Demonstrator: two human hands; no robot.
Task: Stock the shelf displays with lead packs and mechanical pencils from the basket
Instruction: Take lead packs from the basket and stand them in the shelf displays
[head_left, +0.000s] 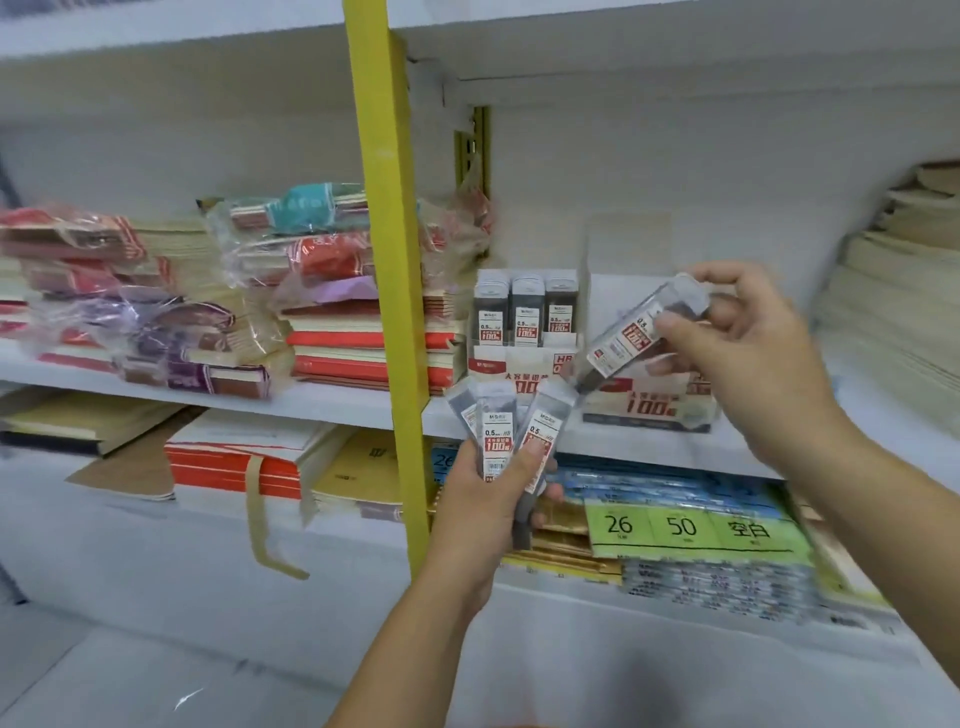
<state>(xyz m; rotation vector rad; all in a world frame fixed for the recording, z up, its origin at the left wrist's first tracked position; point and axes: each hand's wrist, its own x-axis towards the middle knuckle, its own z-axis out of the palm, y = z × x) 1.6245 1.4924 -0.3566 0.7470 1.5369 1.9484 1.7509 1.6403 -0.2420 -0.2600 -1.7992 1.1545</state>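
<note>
**White shelving, one yellow post**

We face white shelves (332, 402) set against a white back wall (675, 156). A yellow upright post (387, 260) runs from top to bottom in front of them. Just right of it, a slotted yellowish rail (480, 145) sits on the wall. The light is soft and even.

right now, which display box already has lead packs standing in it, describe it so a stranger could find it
Find the yellow post and the middle shelf it crosses. Just right of the post stands the filled display box. Unlike the second display box beside it, partly behind the right hand, it shows three rows of upright lead packs.
</note>
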